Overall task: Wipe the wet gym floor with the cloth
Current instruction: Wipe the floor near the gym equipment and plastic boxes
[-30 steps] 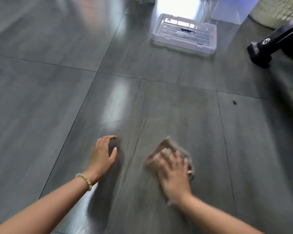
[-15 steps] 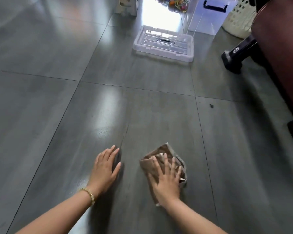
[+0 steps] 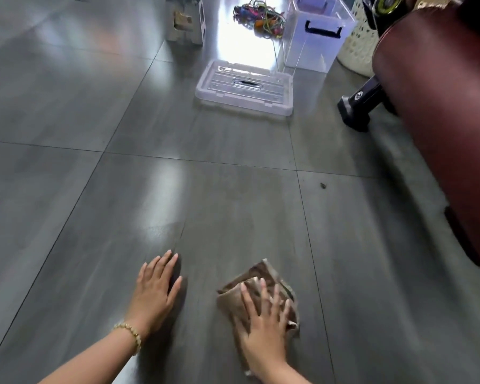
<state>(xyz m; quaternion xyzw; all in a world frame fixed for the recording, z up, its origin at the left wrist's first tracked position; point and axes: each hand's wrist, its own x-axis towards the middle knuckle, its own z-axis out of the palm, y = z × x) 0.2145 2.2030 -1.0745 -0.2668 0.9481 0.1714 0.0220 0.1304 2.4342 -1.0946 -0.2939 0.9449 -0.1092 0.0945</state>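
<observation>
Right hand [image 3: 263, 320]: flat, fingers straight and spread, pressing the cloth [image 3: 262, 273] onto the floor [image 3: 233, 212]; nothing is pinched. The cloth, brown and crumpled, lies under the palm with its far corner and right edge showing, just right of a tile joint. Left hand [image 3: 154, 292]: also flat, fingers straight and close together, resting on bare tile beside the cloth but apart from it, a bead bracelet [image 3: 130, 332] at the wrist.

Likely hazards, as judged from this arrangement:
(a) the cloth is held by pressure alone, so a quick stroke could leave it behind or roll it up further, shrinking its contact and leaving streaks;
(b) the left hand appears to bear weight on glossy tile, and if that patch is wet it may slide;
(c) a small dark speck [image 3: 322, 185] lies ahead to the right and could be smeared by a stroke that reaches it;
(d) the maroon padded seat [image 3: 441, 106] and its black foot [image 3: 356, 106] stand near on the right, limiting a rightward sweep;
(e) the clear lid [image 3: 244, 87] lies well ahead.
</observation>
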